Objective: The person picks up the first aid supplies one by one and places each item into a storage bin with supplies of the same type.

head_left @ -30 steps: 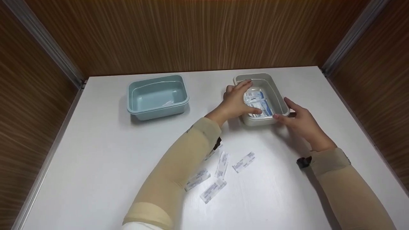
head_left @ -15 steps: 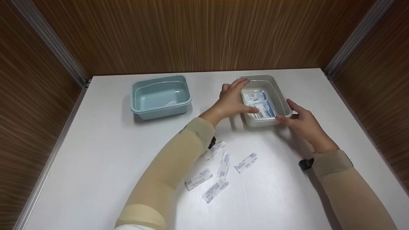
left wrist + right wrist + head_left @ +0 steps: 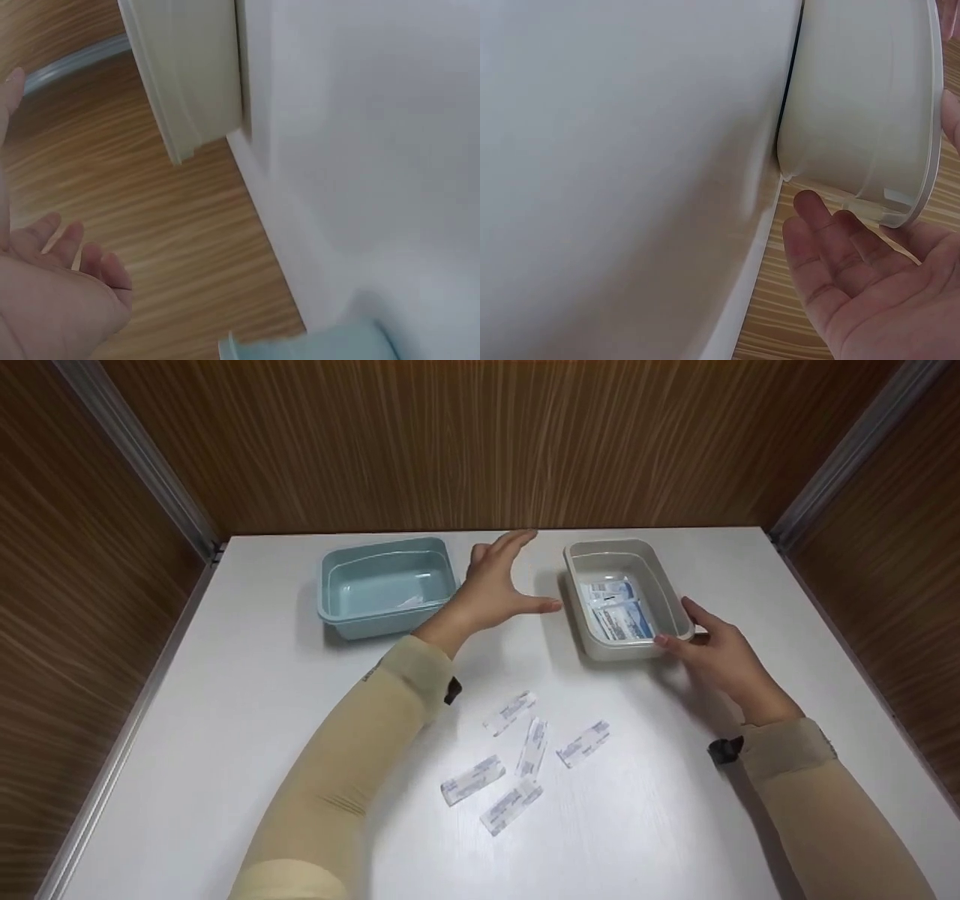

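Note:
In the head view, a cream plastic bin (image 3: 589, 649) stands at the back right with blue-and-white sachets (image 3: 624, 620) lying in it. My right hand (image 3: 712, 652) holds its near right corner, thumb on the rim and forefinger along the side. The right wrist view shows the other fingers loosely bent under that corner. My left hand (image 3: 487, 589) hovers between the two bins, thumb and fingers spread wide, holding nothing. Behind its wrist is a light-blue bin (image 3: 382, 622), with a small whitish piece (image 3: 411, 601) inside.
Several small flat white strip packets (image 3: 510, 806) with printed text lie on the white table (image 3: 615, 840) in front of the bins. Wood-grain panels (image 3: 480, 442) rise at the back and both sides.
My left hand has left the cream bin's left side and moved left, fingers still spread. The right hand keeps its place at the corner. The view has shifted slightly.

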